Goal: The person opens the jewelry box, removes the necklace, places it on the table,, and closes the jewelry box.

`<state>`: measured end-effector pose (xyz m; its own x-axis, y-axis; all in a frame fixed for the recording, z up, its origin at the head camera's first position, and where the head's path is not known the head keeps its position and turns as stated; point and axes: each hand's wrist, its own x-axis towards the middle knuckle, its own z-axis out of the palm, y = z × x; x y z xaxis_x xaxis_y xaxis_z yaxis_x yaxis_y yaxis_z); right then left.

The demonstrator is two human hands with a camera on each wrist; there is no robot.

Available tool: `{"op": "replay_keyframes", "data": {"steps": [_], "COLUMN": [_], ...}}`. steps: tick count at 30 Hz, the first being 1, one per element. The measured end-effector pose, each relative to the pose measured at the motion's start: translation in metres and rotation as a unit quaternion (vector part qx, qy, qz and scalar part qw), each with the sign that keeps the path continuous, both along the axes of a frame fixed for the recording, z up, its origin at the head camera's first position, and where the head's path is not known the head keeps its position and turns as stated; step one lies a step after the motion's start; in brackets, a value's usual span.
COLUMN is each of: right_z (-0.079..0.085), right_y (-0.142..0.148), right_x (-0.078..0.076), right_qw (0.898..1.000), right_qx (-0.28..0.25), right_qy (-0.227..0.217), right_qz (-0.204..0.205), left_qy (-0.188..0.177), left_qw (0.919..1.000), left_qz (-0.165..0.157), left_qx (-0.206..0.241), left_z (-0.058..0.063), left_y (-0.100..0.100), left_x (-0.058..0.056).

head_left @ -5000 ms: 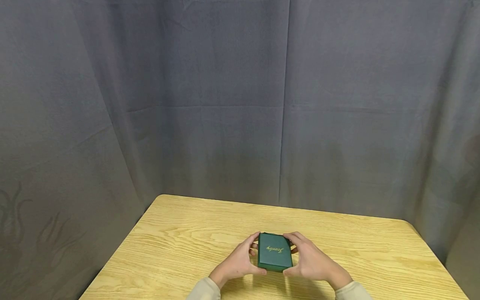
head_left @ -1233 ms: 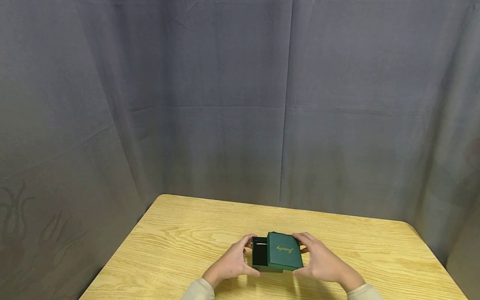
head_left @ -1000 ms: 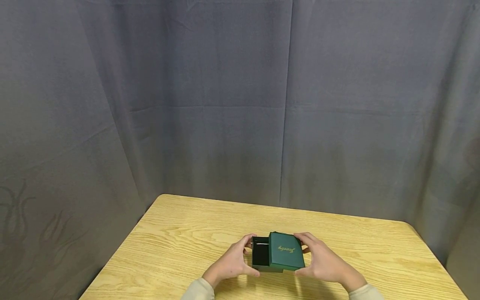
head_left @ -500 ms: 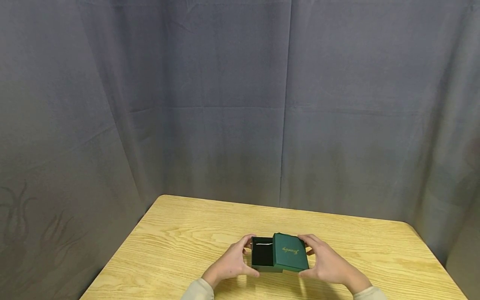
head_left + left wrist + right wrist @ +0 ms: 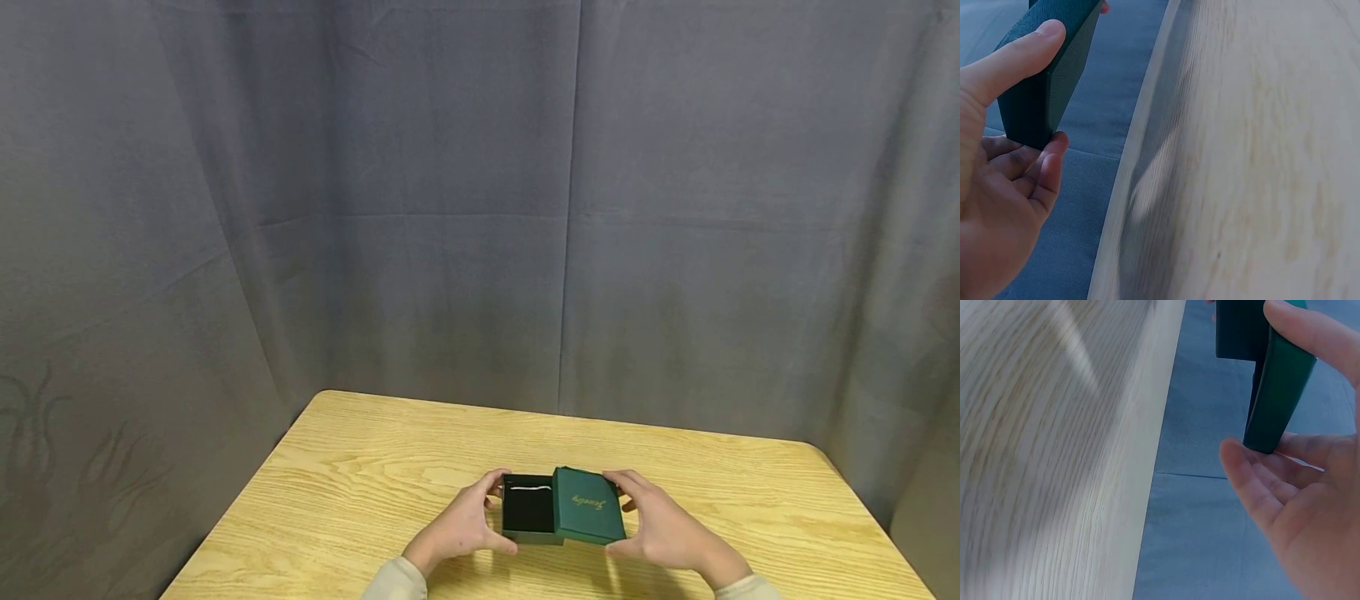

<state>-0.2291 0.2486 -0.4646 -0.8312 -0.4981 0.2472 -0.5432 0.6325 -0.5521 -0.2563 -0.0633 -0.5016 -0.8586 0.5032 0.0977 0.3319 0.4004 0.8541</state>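
The lid [image 5: 589, 506] has slid farther right than half a second ago, baring more of the box [image 5: 528, 538]. My right hand [image 5: 660, 525] grips the lid between thumb and fingers; my left hand [image 5: 463, 521] grips the box likewise, above the bench [image 5: 360, 467]. A thin pale strip [image 5: 530, 488] shows inside.

Table [image 5: 390, 433] warmly bright, curtain [image 5: 450, 250] behind the table dim and slightly grainy, soft shadows toward the table's near edge, wrist views bluer, hazier, box [image 5: 1025, 112] darkly shaded, pale light streak across the table.
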Motion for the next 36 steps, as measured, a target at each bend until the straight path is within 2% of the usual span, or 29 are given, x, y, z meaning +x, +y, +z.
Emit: {"op": "replay_keyframes", "data": {"steps": [4,14,25,36], "right_z": [0.0,0.001,-0.002,-0.006], "right_y": [0.002,0.012,0.026,0.047], "right_x": [0.001,0.003,0.004,0.005], "right_qw": [1.0,0.999,0.999,0.998], "right_qx": [0.001,0.002,0.005,0.014], "right_qy": [0.0,-0.036,-0.046,-0.058], "right_qz": [-0.001,-0.009,-0.007,-0.016], "left_qy": [-0.001,0.002,-0.002,0.005], "left_qw": [1.0,1.0,0.9999,0.9998], "left_qz": [-0.001,0.002,-0.003,-0.021], "left_qx": [0.0,-0.005,-0.012,-0.003], "left_z": [0.0,0.0,-0.001,-0.002], "left_y": [0.0,-0.002,-0.005,-0.008], "left_x": [0.0,0.001,0.001,0.0]}}
